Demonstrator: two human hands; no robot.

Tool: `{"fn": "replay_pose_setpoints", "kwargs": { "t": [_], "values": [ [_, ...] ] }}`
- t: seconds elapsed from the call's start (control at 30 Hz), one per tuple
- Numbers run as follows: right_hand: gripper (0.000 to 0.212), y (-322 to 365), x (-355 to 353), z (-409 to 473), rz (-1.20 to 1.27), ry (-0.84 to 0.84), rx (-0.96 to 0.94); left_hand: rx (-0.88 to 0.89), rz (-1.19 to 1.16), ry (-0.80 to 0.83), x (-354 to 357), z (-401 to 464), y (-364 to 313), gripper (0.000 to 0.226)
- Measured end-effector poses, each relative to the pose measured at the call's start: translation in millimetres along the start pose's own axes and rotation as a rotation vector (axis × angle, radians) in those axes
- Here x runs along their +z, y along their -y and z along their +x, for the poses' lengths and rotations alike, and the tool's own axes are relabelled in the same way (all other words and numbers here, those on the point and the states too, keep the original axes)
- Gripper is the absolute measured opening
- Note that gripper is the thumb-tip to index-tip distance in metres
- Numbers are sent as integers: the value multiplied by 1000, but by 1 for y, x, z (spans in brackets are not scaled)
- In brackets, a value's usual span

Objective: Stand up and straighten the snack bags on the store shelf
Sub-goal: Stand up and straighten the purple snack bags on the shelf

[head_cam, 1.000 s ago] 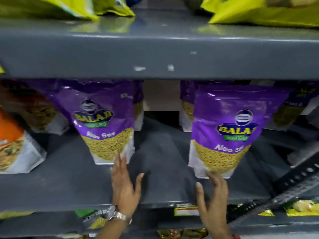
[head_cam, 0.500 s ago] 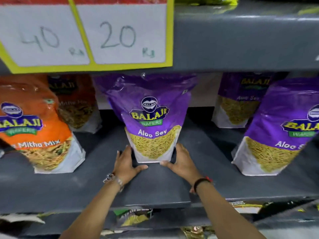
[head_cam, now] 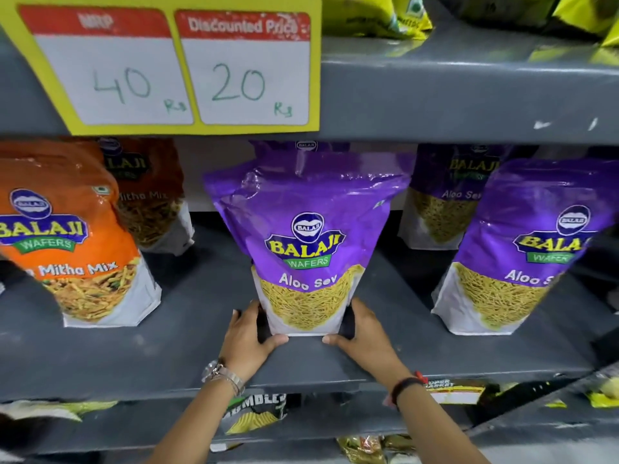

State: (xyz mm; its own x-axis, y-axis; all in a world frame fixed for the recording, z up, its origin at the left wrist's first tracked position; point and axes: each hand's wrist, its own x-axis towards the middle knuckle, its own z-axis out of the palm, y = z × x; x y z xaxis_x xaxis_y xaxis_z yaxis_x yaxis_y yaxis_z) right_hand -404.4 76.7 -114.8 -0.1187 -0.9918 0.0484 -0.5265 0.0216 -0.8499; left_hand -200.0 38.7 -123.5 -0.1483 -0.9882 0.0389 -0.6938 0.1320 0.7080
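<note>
A purple Aloo Sev bag (head_cam: 306, 239) stands upright in the middle of the grey shelf (head_cam: 187, 360). My left hand (head_cam: 249, 338) cups its lower left corner, thumb at the front. My right hand (head_cam: 363, 333) cups its lower right corner the same way. Both hands press against the bag's base from either side. A second purple Aloo Sev bag (head_cam: 526, 252) stands to the right, leaning a little left. An orange Mitha Mix bag (head_cam: 72, 242) stands at the left, tilted.
More bags stand behind: an orange one (head_cam: 150, 195) and a purple one (head_cam: 445, 195). A yellow price sign (head_cam: 187, 65) hangs from the shelf above. Yellow-green bags (head_cam: 378, 15) sit on the upper shelf. Other packets (head_cam: 258, 416) lie on the shelf below.
My hands went from the shelf front, one near each purple bag, to both sides of the middle bag's base. The view shifted left and closer; the bag stands straighter.
</note>
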Motion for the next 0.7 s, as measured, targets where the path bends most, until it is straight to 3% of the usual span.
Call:
{"fn": "replay_pose_setpoints", "kwargs": {
  "t": [0.57,0.7],
  "values": [
    [53,-6,2,-6,-87,-57,-3,-22,-67,12,-7,-5,-4,51],
    [68,-4,-1,-7,-56,-15,-3,-24,-48,36,-7,-7,-3,58]
  ]
}}
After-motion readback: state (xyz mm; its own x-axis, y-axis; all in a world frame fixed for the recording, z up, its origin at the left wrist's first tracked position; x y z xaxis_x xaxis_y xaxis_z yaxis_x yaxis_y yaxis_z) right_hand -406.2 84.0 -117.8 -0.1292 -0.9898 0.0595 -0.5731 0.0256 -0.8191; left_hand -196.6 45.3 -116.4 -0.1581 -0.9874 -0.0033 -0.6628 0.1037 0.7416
